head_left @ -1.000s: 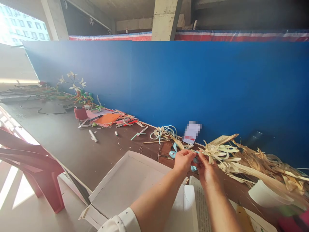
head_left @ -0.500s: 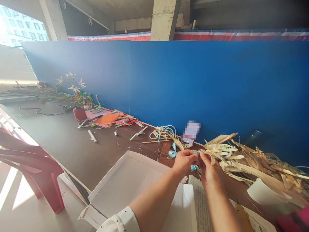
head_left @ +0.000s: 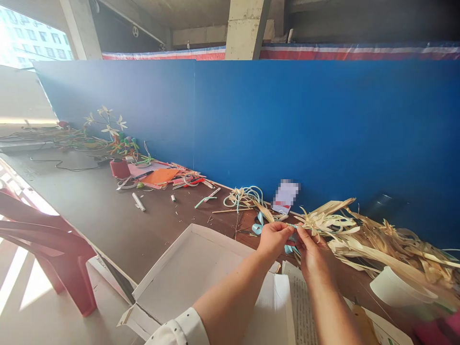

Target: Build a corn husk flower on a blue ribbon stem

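Observation:
My left hand [head_left: 273, 238] and my right hand [head_left: 313, 251] meet over the table, both closed, with fingertips almost touching. Between them they pinch a thin stem with a light-blue strip [head_left: 293, 227] on it. A pale corn-husk flower [head_left: 328, 223] spreads out just right of my right fingers and appears to be at the stem's end. Below the fingers hangs a bit of blue ribbon [head_left: 288, 249]. Another loop of light-blue ribbon [head_left: 257, 224] lies left of my left hand. My fingers partly hide how the strip lies on the stem.
An open white box [head_left: 212, 254] stands below my left forearm. Dried husks [head_left: 395, 244] and a white tub [head_left: 400, 287] are at the right. Cords [head_left: 247, 196], a phone-like object [head_left: 285, 197], orange paper [head_left: 160, 176] and a red thread spool [head_left: 120, 168] line the blue partition [head_left: 323, 129].
My hands stay in nearly the same place, with only small finger shifts at the strip. The flower's petals have turned slightly. The view has shifted a little.

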`<move>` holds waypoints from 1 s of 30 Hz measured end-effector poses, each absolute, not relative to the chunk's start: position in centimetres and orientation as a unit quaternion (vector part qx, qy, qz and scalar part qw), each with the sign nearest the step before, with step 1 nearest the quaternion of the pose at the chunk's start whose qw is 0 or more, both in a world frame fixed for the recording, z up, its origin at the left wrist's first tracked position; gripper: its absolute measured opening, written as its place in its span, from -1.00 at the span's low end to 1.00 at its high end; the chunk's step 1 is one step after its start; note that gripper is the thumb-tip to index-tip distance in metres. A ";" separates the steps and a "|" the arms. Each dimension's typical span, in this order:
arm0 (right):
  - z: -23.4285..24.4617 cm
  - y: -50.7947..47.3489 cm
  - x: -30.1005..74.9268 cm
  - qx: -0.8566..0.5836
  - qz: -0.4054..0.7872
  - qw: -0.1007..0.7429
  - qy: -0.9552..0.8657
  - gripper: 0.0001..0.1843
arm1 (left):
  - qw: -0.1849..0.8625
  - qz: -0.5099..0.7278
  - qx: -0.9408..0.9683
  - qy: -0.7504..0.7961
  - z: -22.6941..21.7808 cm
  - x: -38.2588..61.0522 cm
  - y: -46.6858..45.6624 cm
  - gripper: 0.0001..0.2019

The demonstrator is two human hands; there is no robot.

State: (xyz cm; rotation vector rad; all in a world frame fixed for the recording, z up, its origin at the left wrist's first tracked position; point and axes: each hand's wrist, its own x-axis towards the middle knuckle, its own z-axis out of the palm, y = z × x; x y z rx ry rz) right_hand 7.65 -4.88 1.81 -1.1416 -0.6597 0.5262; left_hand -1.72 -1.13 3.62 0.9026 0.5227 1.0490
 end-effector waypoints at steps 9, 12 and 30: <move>2.8 -5.3 7.0 -0.490 0.296 0.770 -0.284 -0.63 | 0.746 0.468 0.412 0.233 3.6 -1.7 -1.1 -0.70; 3.0 -5.3 7.0 -0.478 0.300 0.773 -0.291 -0.62 | 0.758 0.467 0.406 0.207 3.8 -1.8 -1.3 -0.65; 3.9 -5.6 6.7 -0.458 0.350 0.762 -0.297 -0.63 | 0.758 0.492 0.389 0.178 3.4 -1.4 -1.2 -0.52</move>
